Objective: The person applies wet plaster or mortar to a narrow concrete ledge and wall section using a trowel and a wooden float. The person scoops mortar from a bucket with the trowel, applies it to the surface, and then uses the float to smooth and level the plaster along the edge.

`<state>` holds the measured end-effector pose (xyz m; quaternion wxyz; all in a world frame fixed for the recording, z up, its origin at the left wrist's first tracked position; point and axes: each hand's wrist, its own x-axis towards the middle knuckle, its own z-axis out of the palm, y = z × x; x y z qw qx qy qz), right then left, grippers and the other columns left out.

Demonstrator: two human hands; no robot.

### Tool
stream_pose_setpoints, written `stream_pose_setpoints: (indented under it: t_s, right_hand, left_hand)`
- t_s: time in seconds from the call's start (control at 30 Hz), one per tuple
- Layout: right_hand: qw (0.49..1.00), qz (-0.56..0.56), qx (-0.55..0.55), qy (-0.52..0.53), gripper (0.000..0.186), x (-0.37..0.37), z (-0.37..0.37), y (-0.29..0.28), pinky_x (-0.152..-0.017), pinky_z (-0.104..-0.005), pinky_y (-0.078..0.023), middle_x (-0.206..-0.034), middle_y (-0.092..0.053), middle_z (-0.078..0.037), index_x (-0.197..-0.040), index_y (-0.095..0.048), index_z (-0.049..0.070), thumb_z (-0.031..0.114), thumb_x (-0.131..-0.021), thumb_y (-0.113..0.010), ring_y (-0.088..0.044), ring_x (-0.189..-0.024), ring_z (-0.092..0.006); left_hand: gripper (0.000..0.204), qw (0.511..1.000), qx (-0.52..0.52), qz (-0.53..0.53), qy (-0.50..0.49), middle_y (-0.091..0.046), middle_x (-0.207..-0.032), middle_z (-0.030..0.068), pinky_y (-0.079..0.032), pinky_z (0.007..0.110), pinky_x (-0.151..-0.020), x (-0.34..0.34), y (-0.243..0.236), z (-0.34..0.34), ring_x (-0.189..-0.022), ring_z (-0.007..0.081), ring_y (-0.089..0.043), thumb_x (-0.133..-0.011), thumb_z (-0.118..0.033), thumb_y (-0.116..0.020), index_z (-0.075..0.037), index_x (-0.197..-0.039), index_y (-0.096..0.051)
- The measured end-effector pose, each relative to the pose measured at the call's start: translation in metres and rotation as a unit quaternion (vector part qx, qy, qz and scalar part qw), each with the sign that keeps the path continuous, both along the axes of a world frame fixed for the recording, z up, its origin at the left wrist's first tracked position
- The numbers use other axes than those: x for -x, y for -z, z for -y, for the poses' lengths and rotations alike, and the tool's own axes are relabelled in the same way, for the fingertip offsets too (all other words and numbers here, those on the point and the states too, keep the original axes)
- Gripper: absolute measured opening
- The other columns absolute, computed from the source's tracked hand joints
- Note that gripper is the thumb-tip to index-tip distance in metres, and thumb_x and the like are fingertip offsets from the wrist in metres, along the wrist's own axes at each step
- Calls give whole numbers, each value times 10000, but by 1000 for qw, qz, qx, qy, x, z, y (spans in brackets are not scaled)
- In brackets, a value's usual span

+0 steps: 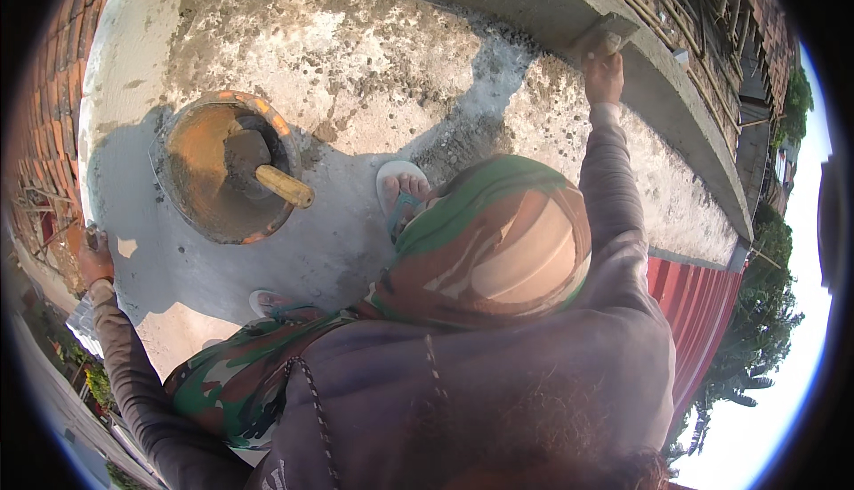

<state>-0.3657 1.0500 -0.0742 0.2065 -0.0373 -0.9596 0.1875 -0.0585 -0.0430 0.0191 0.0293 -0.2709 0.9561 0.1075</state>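
Observation:
My right hand (603, 80), arm stretched up to the right, grips a small flat plastering tool (603, 31) against the grey rendered face of a low wall (667, 98). My left hand (96, 263) is closed at the left edge of the pale floor beside grey render (124, 45); what is in its fingers is too small to make out. Between my hands, nearer the left, stands a round bucket (191, 147), stained orange and grey, with a trowel inside, its wooden handle (285, 186) resting over the rim.
My sandalled feet (400, 189) and camouflage-clad knee (480, 241) are below me on the mottled concrete floor (338, 63). Tiled roofs (53, 89) lie beyond the left edge. At right are bamboo poles (712, 36), red corrugated sheeting (689, 312) and trees (765, 330).

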Motion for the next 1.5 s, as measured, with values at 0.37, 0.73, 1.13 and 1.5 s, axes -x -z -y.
stream_pose_setpoints:
  t_s: [0.37, 0.73, 1.13, 1.5]
  right_hand:
    - [980, 94, -136, -111, 475, 20, 52, 23, -1040, -526, -452, -1260, -646, -210, -1373, -553, 46, 227, -946, -658, -597, -1227, -397]
    - [905, 230, -342, -103, 429, 12, 68, 23, -1127, -529, -368, -1348, -618, -83, -1430, -544, 197, 239, -1003, -565, -530, -1345, -283]
    - [921, 223, -308, -83, 447, 10, 92, 38, -1129, -552, -324, -1335, -622, -85, -1423, -567, 201, 239, -979, -587, -539, -1318, -283]
    - [941, 155, -264, -142, 407, 41, 214, 40, -1114, -543, -360, -1281, -630, -72, -1360, -595, 177, 162, -953, -592, -567, -1271, -281]
  left_hand:
    - [450, 999, 4, 34, 26, -634, -1406, 196, -478, 381, -1063, -4, -1, -1, -1285, 310, -627, -1009, -134, -634, -64, -1450, -572]
    - [493, 997, 28, 57, 36, -649, -1371, 216, -492, 412, -1040, -2, -11, -20, -1268, 348, -630, -988, -147, -655, -90, -1469, -562]
    - [534, 994, 70, 62, 52, -656, -1346, 236, -502, 410, -1019, -4, -20, -60, -1228, 362, -648, -956, -148, -677, -30, -1462, -553]
    - [558, 996, 32, 76, 21, -666, -1310, 253, -518, 402, -999, 12, -20, -61, -1184, 367, -667, -919, -128, -706, 21, -1437, -560]
